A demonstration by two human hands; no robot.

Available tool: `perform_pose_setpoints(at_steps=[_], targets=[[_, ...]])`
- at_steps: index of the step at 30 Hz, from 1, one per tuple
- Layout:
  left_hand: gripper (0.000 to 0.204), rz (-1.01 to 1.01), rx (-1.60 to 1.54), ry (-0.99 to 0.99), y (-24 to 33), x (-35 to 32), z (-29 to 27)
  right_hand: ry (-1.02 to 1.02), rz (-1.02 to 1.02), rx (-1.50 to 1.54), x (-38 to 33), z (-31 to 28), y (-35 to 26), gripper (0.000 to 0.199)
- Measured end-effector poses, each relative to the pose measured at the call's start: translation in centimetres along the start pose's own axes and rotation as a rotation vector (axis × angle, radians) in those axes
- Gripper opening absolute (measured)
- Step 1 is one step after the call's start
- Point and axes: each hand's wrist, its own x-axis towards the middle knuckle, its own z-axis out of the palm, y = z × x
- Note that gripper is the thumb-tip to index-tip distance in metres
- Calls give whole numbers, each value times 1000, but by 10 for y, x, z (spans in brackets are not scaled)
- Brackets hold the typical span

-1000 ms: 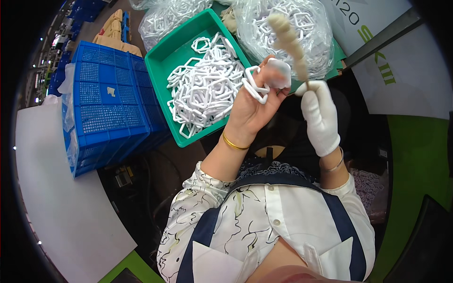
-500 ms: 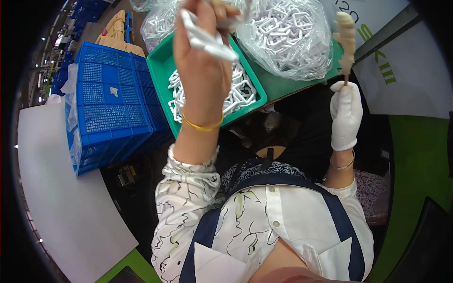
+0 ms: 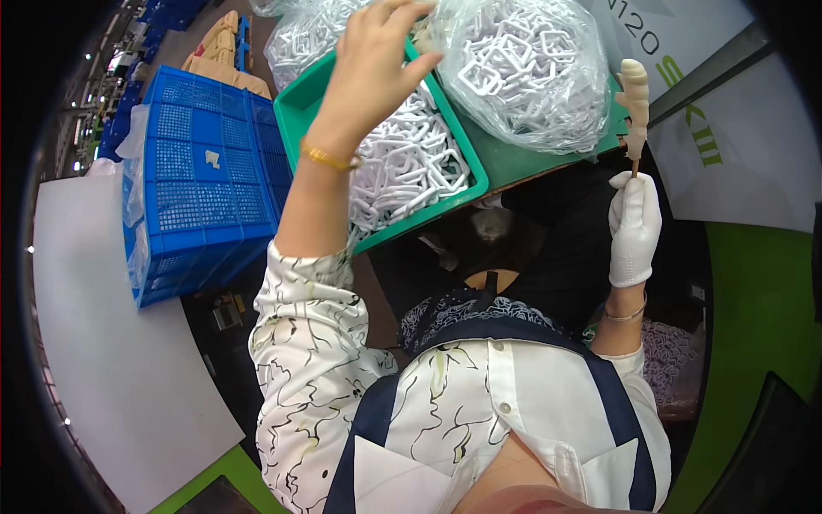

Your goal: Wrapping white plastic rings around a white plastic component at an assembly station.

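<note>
Left hand (image 3: 377, 60) now emptied, grip released over green tray (image 3: 295, 107), gloved right hand (image 3: 635, 227) grasping cream-tipped stick (image 3: 634, 103) upright

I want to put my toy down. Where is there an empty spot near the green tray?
Free: the white board left of the blue crate. Crowded: the green tray full of white plastic pieces, and the clear bag of pieces covering the table beside it.
</note>
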Motion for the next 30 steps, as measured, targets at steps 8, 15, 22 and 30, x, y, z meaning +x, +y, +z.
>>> perform_pose_setpoints(at_steps=[8, 15, 22, 30], targets=[[28, -92, -569, -741, 21, -79, -62, -97, -9, -18, 5, 23, 4, 32], [16, -192, -291, -554, 28, -113, -43, -141, -41, -60, 2, 36, 1, 31], [15, -316, -339, -429, 15, -109, -22, -153, -48, -81, -1, 42, -4, 31], [17, -222, -378, -440, 9, -110, -20, -150, -27, -70, -3, 39, -5, 26]])
